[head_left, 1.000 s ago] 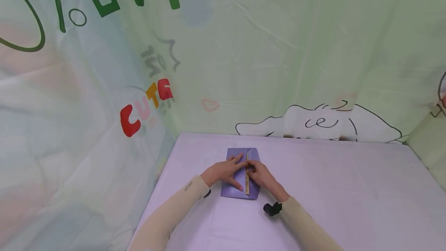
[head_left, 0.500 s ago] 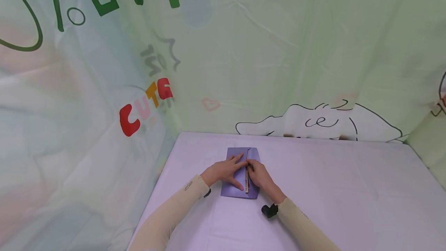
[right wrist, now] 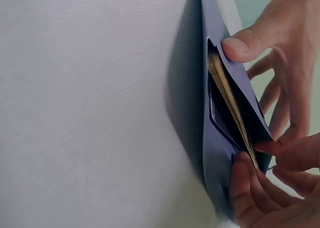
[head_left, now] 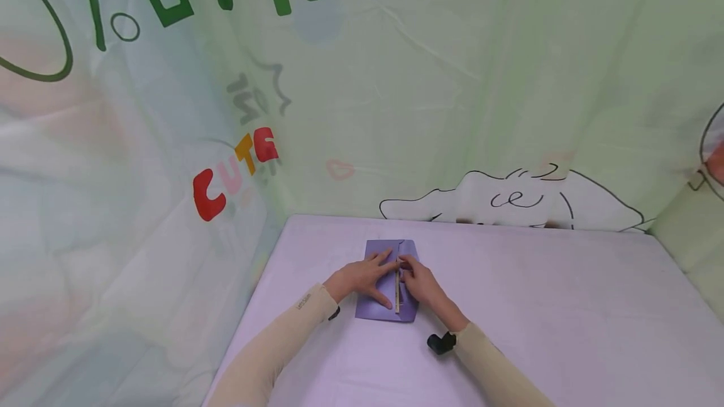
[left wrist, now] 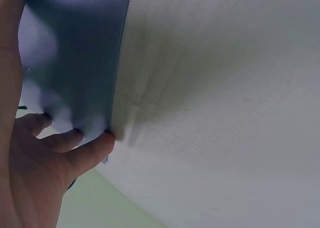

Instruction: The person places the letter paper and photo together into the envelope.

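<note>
A purple envelope (head_left: 378, 310) lies lengthwise on the table, its opening on the right side. Inside that opening sits a thin tan stack (right wrist: 229, 93) with a layered, paper-like edge. My left hand (head_left: 364, 277) is spread over the envelope. In the right wrist view the left thumb (right wrist: 239, 47) presses the upper layer beside the gap. My right hand (head_left: 421, 282) has curled fingers at the opening. Up close, the right fingertips (right wrist: 241, 175) pinch around the lower end of the stack. How deep the stack reaches is hidden.
A pale lilac cloth covers the table (head_left: 526, 306). Light green printed curtains (head_left: 362, 93) stand behind it and along the left side. A black wrist camera (head_left: 441, 343) hangs under the right wrist.
The tan stack shows as a narrower strip than a second ago and has shifted slightly left into the envelope. My right hand has moved slightly at the opening; the left hand stays spread.
</note>
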Demonstrator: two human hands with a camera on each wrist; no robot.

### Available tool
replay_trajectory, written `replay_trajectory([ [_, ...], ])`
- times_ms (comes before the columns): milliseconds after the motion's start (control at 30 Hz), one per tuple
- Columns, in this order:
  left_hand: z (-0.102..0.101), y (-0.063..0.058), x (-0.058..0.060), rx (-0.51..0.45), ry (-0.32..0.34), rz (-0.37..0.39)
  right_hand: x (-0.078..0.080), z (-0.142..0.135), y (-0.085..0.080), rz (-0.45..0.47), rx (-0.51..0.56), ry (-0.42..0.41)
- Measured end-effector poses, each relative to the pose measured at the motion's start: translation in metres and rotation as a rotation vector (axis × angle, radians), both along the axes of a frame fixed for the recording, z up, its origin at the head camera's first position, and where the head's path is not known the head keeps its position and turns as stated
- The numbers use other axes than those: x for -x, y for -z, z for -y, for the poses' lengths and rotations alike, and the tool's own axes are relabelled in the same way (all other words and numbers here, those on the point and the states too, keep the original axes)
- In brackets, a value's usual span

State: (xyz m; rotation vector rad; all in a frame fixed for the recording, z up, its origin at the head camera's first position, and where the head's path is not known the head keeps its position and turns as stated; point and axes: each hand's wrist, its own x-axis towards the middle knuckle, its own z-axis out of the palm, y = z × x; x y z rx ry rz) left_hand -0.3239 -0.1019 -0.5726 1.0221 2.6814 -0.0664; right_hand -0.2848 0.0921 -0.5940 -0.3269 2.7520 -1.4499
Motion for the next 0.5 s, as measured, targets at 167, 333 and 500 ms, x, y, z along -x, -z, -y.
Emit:
replay_trajectory([
  [167, -0.001, -0.001, -0.003, -0.001, 0.009, 0.002, -0.016, -0.020, -0.001, -0.010, 0.026, 0.044],
  [333, -0.003, -0.001, -0.005, -0.013, -0.012, 0.032, -0.034, -0.047, -0.003, 0.040, 0.064, 0.090],
  [500, -0.003, -0.003, -0.006, -0.026, -0.003, 0.020, -0.049, -0.077, -0.005, 0.095, 0.052, 0.119],
])
